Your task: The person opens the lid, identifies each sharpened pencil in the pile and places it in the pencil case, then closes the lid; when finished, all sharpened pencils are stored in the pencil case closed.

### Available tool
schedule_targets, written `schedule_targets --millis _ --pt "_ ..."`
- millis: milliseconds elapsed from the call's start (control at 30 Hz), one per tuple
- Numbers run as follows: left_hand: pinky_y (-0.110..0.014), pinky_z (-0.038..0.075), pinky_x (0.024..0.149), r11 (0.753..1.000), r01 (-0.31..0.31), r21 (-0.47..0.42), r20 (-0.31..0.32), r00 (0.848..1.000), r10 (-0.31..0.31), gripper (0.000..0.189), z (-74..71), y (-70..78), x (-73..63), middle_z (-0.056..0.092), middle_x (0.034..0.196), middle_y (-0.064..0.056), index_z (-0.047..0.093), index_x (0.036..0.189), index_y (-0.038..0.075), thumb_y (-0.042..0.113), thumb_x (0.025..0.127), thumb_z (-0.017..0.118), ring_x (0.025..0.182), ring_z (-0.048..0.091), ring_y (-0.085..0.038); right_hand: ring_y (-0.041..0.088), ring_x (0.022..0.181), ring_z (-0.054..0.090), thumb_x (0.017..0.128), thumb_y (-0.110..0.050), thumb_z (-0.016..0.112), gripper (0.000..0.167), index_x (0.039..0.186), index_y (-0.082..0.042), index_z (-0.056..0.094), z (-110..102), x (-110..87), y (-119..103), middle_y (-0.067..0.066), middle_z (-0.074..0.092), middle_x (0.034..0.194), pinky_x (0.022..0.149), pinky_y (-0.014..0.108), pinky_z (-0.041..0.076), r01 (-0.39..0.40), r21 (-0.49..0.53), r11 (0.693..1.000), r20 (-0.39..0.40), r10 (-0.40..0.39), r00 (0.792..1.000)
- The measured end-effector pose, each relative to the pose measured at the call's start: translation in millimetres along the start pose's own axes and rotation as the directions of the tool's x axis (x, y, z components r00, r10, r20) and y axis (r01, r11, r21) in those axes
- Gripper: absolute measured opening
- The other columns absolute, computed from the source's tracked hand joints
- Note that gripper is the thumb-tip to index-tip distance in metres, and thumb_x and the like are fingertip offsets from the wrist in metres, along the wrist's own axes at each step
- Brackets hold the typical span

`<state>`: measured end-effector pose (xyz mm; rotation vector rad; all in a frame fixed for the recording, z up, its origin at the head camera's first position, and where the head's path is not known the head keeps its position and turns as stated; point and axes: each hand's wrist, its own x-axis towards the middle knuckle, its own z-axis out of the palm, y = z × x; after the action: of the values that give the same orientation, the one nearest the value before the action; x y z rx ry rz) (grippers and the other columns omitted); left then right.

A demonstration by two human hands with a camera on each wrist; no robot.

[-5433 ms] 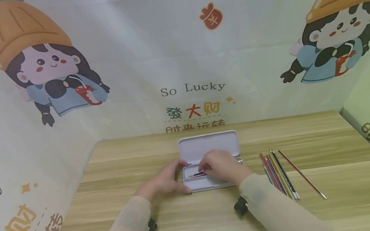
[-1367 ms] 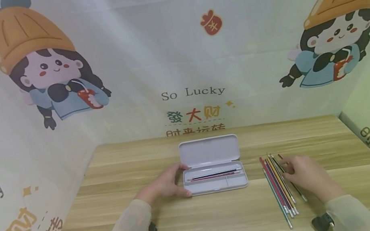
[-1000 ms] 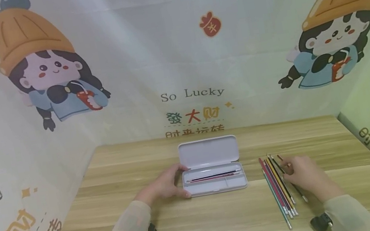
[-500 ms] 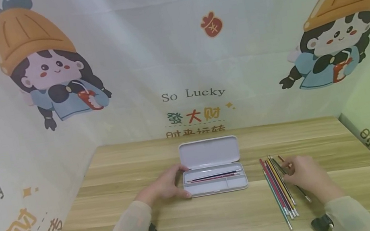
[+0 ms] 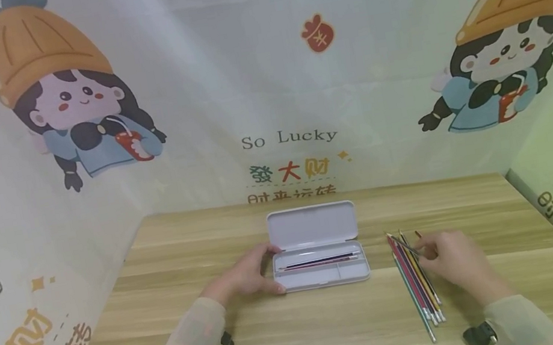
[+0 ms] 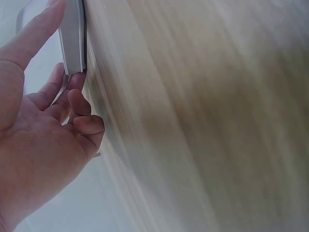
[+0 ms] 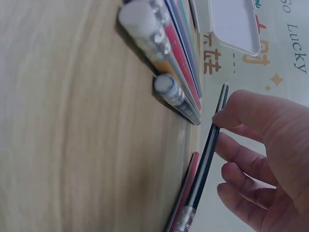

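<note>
"Trouble anywhere, going left to right?"

"Left hand (image 5: pixel 244 275) gripped the open pencil case (image 5: pixel 313 225) at its nine o'clock end; red and navy pencils (image 5: pixel 319 262) lay in the rear compartment. A careless push could have slid the case."

"And beyond it?"

"Eraser-tipped pencils (image 5: pixel 418 280) lay bunched at the case's four o'clock. At their two o'clock, the right hand (image 5: pixel 455 258) pinched a dark pencil (image 7: pixel 205 162), tip towards ten o'clock, over the bunch."

"Risky?"

"I judged a low sweep might have snagged and scattered them."
</note>
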<state>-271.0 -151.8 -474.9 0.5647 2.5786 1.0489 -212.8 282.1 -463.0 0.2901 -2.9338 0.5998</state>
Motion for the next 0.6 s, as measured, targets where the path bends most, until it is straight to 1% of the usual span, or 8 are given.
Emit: schedule_targets --millis 133,233,467,600 --pt "-0.053 0.029 0.126 1.0 0.005 0.009 0.002 1.0 -0.005 0.083 -0.5 0.0 0.5 0.052 0.15 -0.017 0.052 0.141 0.009 0.021 0.071 0.095 0.147 0.042 -0.037 0.011 0.073 0.057 0.079 -0.014 0.08 0.021 0.1 -0.014 0.08 3 0.1 -1 -0.006 0.069 0.079 0.062 0.032 0.051 0.028 -0.022 0.999 -0.041 -0.029 0.999" --pt "-0.052 0.029 0.127 1.0 0.006 0.011 0.006 1.0 -0.006 0.083 -1.7 0.7 -0.1 0.052 0.15 -0.016 0.052 0.141 0.009 0.022 0.071 0.095 0.147 0.042 -0.036 0.011 0.073 0.059 0.078 -0.016 0.08 0.019 0.097 -0.015 0.08 3 2.0 -3 -0.006 0.07 0.079 0.063 0.034 0.053 0.041 -0.031 0.999 -0.046 -0.043 0.998" --pt "-0.054 0.03 0.126 1.0 -0.005 0.018 0.002 1.0 0.005 0.082 -1.9 0.4 -1.3 0.052 0.149 -0.018 0.052 0.141 0.007 0.022 0.072 0.094 0.145 0.043 -0.038 0.013 0.075 0.057 0.08 -0.022 0.082 0.014 0.094 -0.02 0.08 7 5.7 -11 -0.008 0.068 0.079 0.06 0.033 0.049 0.049 -0.04 0.998 0.001 -0.049 0.999" --pt "-0.054 0.031 0.125 0.999 -0.024 0.026 0.003 1.0 0.024 0.082 -1.5 1.0 -1.5 0.053 0.147 -0.018 0.052 0.14 0.006 0.021 0.072 0.094 0.144 0.044 -0.038 0.012 0.076 0.059 0.081 -0.022 0.083 0.012 0.092 -0.021 0.079 6 6.5 -16 -0.008 0.07 0.081 0.062 0.034 0.051 0.053 -0.026 0.998 0.012 -0.053 0.999"
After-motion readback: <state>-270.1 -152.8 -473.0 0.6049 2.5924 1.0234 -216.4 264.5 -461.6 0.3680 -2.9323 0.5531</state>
